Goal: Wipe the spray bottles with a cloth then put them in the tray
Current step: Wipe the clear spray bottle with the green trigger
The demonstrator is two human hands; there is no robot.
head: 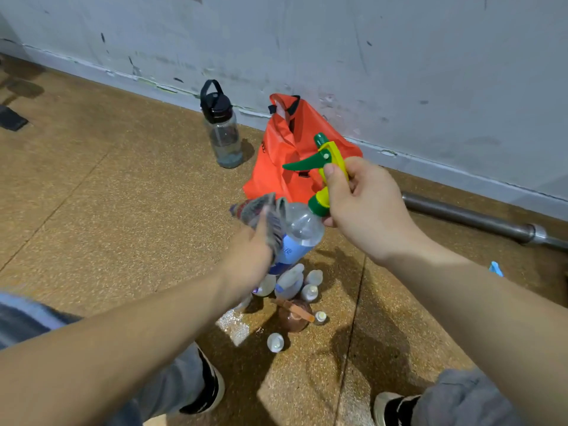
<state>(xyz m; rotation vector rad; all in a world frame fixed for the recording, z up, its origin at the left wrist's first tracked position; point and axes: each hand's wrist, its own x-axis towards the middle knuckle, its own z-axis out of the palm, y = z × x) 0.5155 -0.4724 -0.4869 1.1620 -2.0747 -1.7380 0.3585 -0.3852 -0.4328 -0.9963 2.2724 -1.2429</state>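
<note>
Head camera: a person crouched on a speckled floor [123, 186] holds a clear spray bottle [302, 229] aloft, the right hand [359, 204] closed around its yellow-and-green trigger head [325, 161], the left hand [249, 253] pressing a grey cloth [264, 213] against the bottle's side. More small bottles [292, 284] stand clustered on the floor directly below. An orange bag [285, 149] and a dark-capped water bottle [222, 130] sit by the wall. No tray is visible. A thorough wipe likely means turning the bottle by its head while the cloth wraps the body.
</note>
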